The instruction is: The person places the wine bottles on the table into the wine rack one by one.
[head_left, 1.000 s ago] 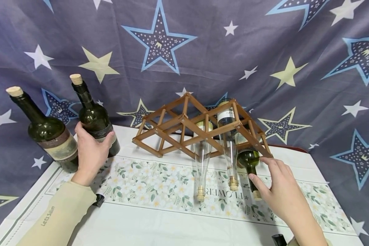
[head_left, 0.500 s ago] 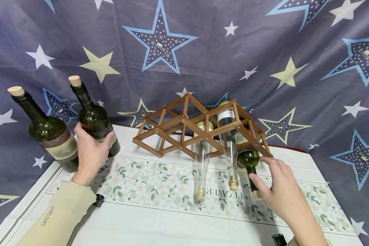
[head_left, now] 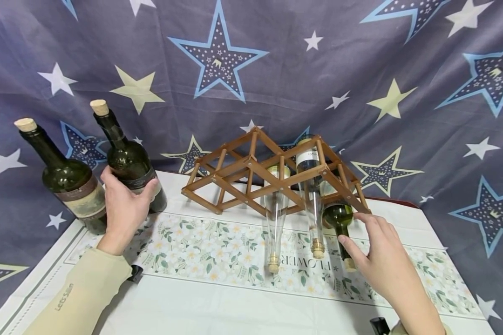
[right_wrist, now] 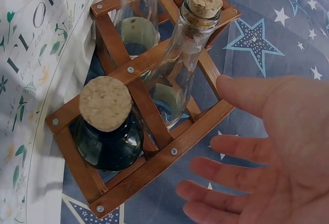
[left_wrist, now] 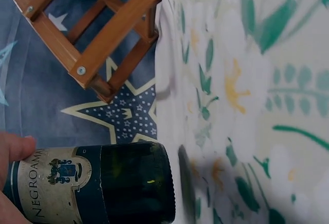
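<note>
My left hand (head_left: 127, 207) grips a dark green corked wine bottle (head_left: 127, 158) around its labelled body; its neck leans left. In the left wrist view the label (left_wrist: 56, 183) reads "NEGROAMA…". I cannot tell whether its base touches the table. A second dark green wine bottle (head_left: 69, 177) stands just left of that hand. My right hand (head_left: 385, 260) is held with fingers extended beside the wooden wine rack (head_left: 247, 160), near a green bottle (head_left: 338, 216) lying in it neck forward. The right wrist view shows that hand (right_wrist: 252, 157) holding nothing.
Two clear corked bottles, one lower (head_left: 275, 209) and one higher (head_left: 312, 200), lie in the rack with necks pointing forward. A floral runner (head_left: 218, 253) crosses the white table (head_left: 218, 307). Behind hangs a star-patterned cloth (head_left: 276, 70).
The gripped wine bottle has tilted slightly: its cork has shifted left and its base a little right. The right hand and the rack stay where they were.
</note>
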Demonstrator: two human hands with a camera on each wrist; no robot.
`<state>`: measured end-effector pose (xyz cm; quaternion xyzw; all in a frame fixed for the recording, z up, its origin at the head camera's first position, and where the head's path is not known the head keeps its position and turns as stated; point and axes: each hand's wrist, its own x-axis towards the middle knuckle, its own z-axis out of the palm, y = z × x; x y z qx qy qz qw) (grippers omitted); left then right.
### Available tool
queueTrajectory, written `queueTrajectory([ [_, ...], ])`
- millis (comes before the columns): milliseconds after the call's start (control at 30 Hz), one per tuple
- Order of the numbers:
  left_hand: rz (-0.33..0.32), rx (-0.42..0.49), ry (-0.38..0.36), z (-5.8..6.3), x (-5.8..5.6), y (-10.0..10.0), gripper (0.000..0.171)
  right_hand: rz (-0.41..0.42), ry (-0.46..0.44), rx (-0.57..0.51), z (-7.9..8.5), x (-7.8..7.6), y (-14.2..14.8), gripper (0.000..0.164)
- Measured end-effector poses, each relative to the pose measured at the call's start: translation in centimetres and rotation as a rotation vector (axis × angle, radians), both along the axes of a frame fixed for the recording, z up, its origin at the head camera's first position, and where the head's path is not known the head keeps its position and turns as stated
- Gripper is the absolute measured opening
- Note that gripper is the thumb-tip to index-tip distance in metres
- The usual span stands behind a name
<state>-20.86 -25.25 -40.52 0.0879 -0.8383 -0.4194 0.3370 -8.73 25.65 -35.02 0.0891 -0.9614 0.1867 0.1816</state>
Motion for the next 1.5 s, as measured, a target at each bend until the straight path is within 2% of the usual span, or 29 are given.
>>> queueTrajectory([
  [367,-0.021,-0.023,-0.003,1.7,1.3,1.2,0.099,0.009,0.029,-0.007,0.1,0.0,-0.1,0.059],
  [733,-0.072,-0.041,0.054,3.3,2.8,2.9,0.097,0.009,0.038,-0.018,0.3,0.0,-0.1,0.059],
  [833,-0.083,-0.041,0.051,3.6,3.3,3.4,0.096,0.010,0.040,-0.019,0.3,0.0,-0.1,0.059],
  [1100,-0.110,-0.020,0.034,4.5,4.2,4.4,0.099,0.020,0.057,-0.027,0.3,0.1,-0.1,0.058],
  [1333,-0.149,0.000,0.089,5.1,4.8,5.2,0.094,0.027,0.074,-0.032,0.4,0.2,-0.1,0.057],
  [1500,-0.186,0.018,0.099,5.3,5.2,5.7,0.092,0.032,0.064,-0.035,0.4,0.3,-0.2,0.059],
])
